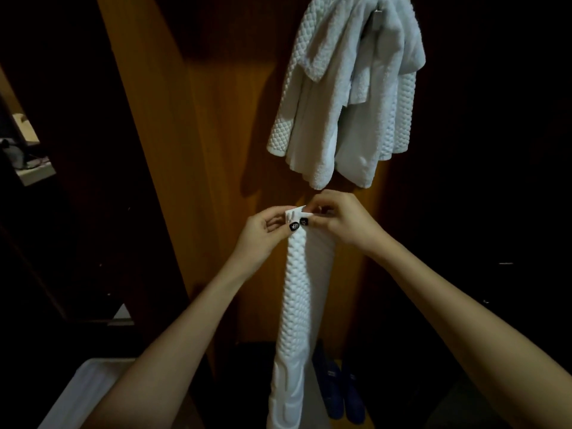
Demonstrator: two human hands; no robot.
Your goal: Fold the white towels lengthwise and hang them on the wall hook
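Head view, left hand: the left hand [266,226] pinches the top end of the folded towel [298,305] between its thumb and curled fingers, at the towel's left corner.
Head view, right hand: the right hand [343,221] pinches the same top end from the right side; its thumb tip lies just beside the left thumb.
Head view, folded towel: white and narrow, it hangs straight down from both hands. The quilted face shows on the left and the smooth face on the right, and the lower end runs out of the frame.
Head view, hung towels: several white towels [340,97] hang in a bunch from the wall hook [378,11], just above the hands and apart from them.
Head view, backdrop: a wooden panel [216,134] stands behind the towels.
Head view, floor: blue slippers [340,388] lie to the right of the towel's lower part, and a pale box [83,388] sits at lower left.
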